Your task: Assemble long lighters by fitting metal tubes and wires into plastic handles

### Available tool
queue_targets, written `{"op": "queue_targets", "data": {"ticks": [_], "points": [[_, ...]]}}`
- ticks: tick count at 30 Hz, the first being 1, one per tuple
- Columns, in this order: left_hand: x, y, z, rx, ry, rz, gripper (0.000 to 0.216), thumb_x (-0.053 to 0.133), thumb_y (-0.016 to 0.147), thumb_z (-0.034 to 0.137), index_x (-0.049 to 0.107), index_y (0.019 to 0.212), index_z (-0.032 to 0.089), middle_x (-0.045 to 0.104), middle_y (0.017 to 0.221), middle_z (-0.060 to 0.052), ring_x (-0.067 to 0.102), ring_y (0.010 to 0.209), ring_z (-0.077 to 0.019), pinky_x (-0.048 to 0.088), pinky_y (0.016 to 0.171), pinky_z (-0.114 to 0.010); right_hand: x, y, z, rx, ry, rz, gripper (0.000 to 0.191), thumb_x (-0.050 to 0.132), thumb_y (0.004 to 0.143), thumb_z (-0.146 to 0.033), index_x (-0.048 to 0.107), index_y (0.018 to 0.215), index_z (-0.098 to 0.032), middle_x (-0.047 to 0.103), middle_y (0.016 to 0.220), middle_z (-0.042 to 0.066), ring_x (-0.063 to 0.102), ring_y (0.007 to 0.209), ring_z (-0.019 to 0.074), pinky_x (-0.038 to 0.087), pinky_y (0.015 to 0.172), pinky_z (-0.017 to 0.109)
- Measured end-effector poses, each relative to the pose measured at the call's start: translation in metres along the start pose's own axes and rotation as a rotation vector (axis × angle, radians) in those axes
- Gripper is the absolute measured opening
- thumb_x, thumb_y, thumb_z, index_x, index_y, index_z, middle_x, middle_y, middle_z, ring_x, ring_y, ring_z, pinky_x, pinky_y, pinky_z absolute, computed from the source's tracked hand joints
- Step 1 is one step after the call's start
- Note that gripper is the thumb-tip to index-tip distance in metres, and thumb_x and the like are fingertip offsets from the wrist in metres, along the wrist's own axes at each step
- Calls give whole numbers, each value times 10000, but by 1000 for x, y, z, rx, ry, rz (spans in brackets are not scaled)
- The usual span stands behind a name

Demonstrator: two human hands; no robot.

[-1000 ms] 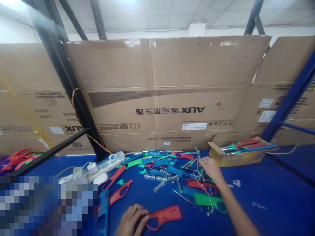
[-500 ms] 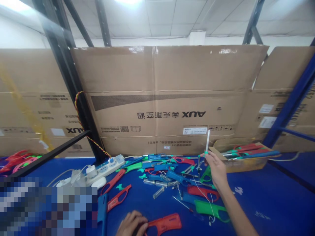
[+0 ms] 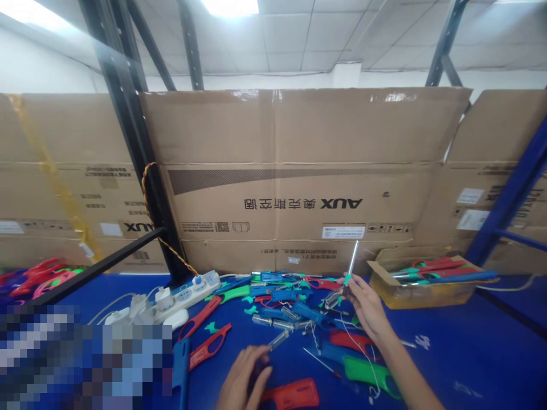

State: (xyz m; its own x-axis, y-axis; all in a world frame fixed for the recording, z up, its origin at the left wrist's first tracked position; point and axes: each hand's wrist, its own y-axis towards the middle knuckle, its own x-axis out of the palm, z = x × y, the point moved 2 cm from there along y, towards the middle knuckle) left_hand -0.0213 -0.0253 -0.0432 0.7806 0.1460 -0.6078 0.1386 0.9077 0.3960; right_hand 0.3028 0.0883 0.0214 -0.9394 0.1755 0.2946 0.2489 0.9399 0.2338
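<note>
My right hand pinches a thin metal tube with a green collar, holding it upright above a heap of red, blue and green plastic lighter shells. A thin white wire trails down from this hand. My left hand rests low on the blue table with its fingers curled, touching the end of a red lighter shell. A small clear cylinder lies just beyond its fingertips.
A shallow cardboard tray holding long assembled lighters sits at the right. A white power strip with plugs lies at the left. Large AUX cartons wall off the back, and black and blue rack posts stand on either side.
My right hand lifted the metal tube out of the heap and now holds it upright. My left hand shifted slightly right along the red shell. The camera tilted up.
</note>
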Motion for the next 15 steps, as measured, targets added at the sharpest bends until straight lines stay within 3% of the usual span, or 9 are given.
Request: {"op": "queue_targets", "data": {"ticks": [4, 8, 11, 13, 15], "points": [[35, 63, 37, 125, -122, -264, 467, 520, 990, 305, 453, 1452, 311, 551, 1425, -61, 565, 1253, -228, 448, 1100, -416, 5, -4, 4, 49, 51, -53, 488, 841, 678, -524, 696, 999, -187, 732, 822, 61, 676, 664, 200, 575, 557, 312], [83, 123, 49, 149, -191, -331, 657, 625, 871, 161, 420, 1492, 224, 506, 1459, -122, 507, 1294, -273, 389, 1120, -465, 5, -4, 4, 61, 85, -74, 486, 843, 680, -522, 686, 1008, -199, 714, 802, 46, 663, 645, 186, 568, 539, 299], [110, 147, 53, 197, -231, -352, 523, 664, 863, 207, 572, 1377, 230, 647, 1274, -93, 566, 1169, -264, 439, 1047, -429, 2, -2, 3, 52, 87, -84, 487, 825, 703, -533, 675, 1033, -208, 713, 825, 44, 661, 672, 183, 559, 542, 289], [119, 154, 56, 245, -274, -358, 312, 614, 912, 224, 696, 1212, 251, 705, 1173, -58, 583, 1106, -244, 431, 1029, -399, 1, -2, 4, 47, 70, -95, 480, 809, 727, -531, 667, 1051, -207, 716, 851, 48, 657, 692, 178, 551, 551, 281], [121, 157, 59, 265, -317, -342, 232, 567, 949, 243, 756, 1084, 257, 738, 1078, -45, 595, 1049, -238, 419, 1012, -390, 0, -2, 5, 43, 40, -108, 476, 791, 749, -536, 660, 1065, -204, 718, 862, 49, 645, 675, 164, 549, 568, 280]]}}
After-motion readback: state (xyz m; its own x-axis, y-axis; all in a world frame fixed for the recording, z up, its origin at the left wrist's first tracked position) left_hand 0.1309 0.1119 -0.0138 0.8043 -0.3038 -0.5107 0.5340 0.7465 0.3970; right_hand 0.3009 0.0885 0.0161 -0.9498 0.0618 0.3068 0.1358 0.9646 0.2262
